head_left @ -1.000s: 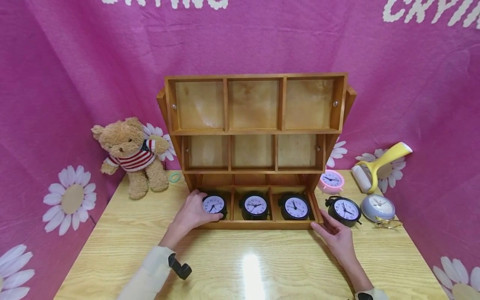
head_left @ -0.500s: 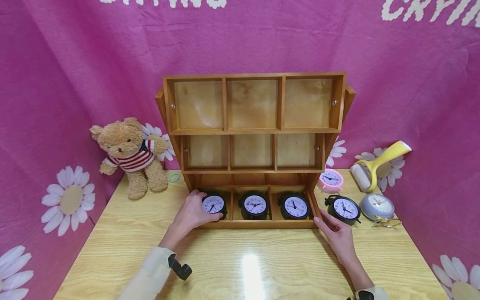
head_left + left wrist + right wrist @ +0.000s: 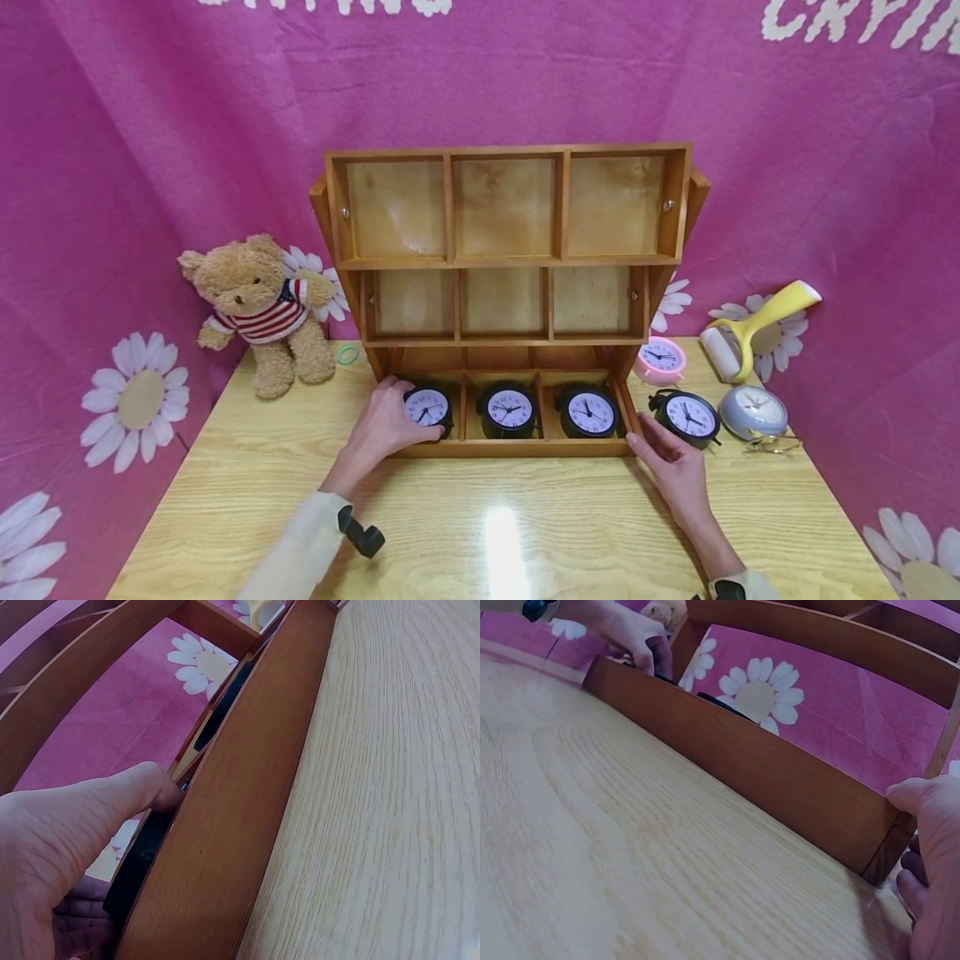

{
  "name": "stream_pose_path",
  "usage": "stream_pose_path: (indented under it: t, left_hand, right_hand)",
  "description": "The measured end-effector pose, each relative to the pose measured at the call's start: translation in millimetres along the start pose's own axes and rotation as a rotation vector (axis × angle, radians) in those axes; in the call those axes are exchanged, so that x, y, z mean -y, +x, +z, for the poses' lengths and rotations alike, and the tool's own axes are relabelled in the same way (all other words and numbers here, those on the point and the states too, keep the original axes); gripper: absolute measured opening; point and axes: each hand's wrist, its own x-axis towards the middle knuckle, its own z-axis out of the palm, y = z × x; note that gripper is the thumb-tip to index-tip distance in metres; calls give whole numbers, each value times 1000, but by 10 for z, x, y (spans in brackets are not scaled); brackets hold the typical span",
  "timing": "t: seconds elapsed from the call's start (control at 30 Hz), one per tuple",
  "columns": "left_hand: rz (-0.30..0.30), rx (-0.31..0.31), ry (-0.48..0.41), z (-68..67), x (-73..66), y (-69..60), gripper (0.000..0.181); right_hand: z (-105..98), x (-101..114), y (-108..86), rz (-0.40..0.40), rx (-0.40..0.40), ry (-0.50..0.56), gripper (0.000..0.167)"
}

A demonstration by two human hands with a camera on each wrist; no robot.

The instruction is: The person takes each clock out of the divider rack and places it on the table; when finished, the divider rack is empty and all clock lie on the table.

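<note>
My left hand [image 3: 382, 421] grips a round black alarm clock [image 3: 426, 410] in the left compartment of the bottom tier of a tiered wooden rack [image 3: 517, 449]. The thumb lies across the clock's lower front edge; the other fingers are partly hidden behind its left side. Two more black alarm clocks stand in the middle compartment, the clock [image 3: 508, 412], and the right one, the clock [image 3: 589, 413]. My right hand [image 3: 678, 471] rests against the rack's front right corner, thumb touching the top edge and fingers along the outer side.
Right of the rack are a pink clock [image 3: 661, 358], another black alarm clock [image 3: 687, 419], a grey-blue clock [image 3: 753, 413], glasses [image 3: 775, 443] and a yellow-handled lint roller [image 3: 757, 325]. A teddy bear [image 3: 262, 312] and a green ring [image 3: 347, 354] are at the left.
My right thumb has shifted slightly right, from the rack's front face to its corner. The left hand keeps its grip on the clock with no visible movement.
</note>
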Motion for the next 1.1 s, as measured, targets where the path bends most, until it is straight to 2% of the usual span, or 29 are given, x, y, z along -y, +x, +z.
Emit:
stream_pose_path:
  t: [0.23,0.5,0.77,0.93,1.1]
  left_hand:
    - [-4,-7,-5,-66,-14,-9,90]
    - [17,-36,-6,-231,-65,-21,87]
    - [54,-50,14,-392,-135,-58,84]
    - [52,-53,31,-490,-152,-122,83]
    - [29,-63,46,-573,-106,-181,82]
  right_hand:
    - [-10,-26,5,-54,7,-41,53]
    - [-10,-46,9,-79,20,-121,58]
    - [-6,-61,2,-77,13,-67,57]
    - [-2,-61,2,-81,12,-39,57]
    - [-8,-55,-2,-70,14,-34,58]
